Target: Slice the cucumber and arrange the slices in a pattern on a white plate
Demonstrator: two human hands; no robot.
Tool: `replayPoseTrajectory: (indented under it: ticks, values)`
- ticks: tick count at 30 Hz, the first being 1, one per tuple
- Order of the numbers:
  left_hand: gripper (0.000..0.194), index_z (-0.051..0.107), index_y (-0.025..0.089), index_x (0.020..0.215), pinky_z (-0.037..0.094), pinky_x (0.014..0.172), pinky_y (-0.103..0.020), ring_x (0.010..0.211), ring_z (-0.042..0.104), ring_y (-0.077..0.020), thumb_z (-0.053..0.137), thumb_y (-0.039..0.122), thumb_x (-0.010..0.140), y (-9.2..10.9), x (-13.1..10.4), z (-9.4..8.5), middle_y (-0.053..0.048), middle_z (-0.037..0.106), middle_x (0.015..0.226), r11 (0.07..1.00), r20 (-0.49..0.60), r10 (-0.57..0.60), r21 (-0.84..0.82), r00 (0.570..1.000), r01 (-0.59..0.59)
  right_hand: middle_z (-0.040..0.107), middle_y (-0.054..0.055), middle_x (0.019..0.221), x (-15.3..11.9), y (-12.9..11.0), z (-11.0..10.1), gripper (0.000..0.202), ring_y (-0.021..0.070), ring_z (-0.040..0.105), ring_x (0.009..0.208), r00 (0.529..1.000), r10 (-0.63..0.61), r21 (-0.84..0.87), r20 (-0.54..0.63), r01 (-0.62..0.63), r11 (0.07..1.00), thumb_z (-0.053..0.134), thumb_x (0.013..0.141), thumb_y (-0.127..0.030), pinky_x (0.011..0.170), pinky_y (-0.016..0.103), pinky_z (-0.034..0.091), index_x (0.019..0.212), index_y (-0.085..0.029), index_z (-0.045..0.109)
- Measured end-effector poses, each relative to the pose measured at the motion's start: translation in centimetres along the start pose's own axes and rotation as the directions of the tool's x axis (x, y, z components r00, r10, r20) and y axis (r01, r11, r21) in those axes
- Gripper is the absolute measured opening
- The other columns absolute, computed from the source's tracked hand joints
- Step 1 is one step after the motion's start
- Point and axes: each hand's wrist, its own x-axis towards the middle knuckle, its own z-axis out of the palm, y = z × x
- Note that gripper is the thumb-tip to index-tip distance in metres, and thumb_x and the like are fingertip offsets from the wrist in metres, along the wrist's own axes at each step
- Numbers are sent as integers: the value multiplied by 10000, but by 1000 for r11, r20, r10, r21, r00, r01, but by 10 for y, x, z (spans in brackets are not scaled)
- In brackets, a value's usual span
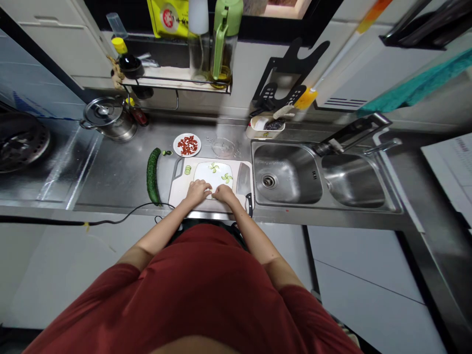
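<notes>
Down at the near edge of the plate [202, 172] we have the left hand [199, 192] and the right hand [223, 193], fingertips bent and almost meeting. The left grip is loosely curled, the right bunched up tight, and whether either has hold of a scrap of food, we cannot tell from here. The plate itself is smooth and white, a square with softly rounded corners, and it sits in the middle of the board [180, 189]. On its far half, two pinwheels [227, 178] of thin slices, pale flesh edged in green, one far and one towards the right!

Over on the board's left we spot a neat little stack [188, 170] of pale green rounds, close by a grey-rimmed handle slot. Across on the right lies the knife [243, 180], broad flat steel blade on the far side, dark handle pointing near. Left of the board, on the brushed metal counter [121, 172], stretches the cucumber [152, 177], long, dark, bumpy and slightly bowed, with cut bits [167, 153] just beyond its far end. Beyond the board we get a round white dish [176, 146] scattered with glossy red pieces, and to its right something clear and round [223, 147], see-through against the metal. Far right, the sink [291, 191] shows its two rounded steel basins.
</notes>
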Motion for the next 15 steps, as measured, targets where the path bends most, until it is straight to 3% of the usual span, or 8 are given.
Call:
replayPoseTrajectory:
  ticks: [10, 15]
  values:
    - [150, 675, 241, 955, 351, 886, -369, 1014, 534, -241, 596, 329, 862, 4, 1, -5, -58, 645, 985, 1000, 16, 2, -20, 1000, -2, 618, 29, 507, -1, 8, -7, 250, 114, 544, 492, 990, -89, 155, 108, 72, 985, 584, 803, -299, 536, 195, 384, 635, -130, 660]
    - [141, 677, 238, 938, 355, 896, -370, 1019, 536, -241, 608, 325, 852, 5, 2, -7, -58, 648, 991, 1000, 37, -10, -22, 999, 11, 613, -8, 511, -14, 11, -6, 128, 84, 531, 455, 974, -167, 307, 151, 114, 945, 578, 782, -187, 530, 164, 395, 675, -134, 624]
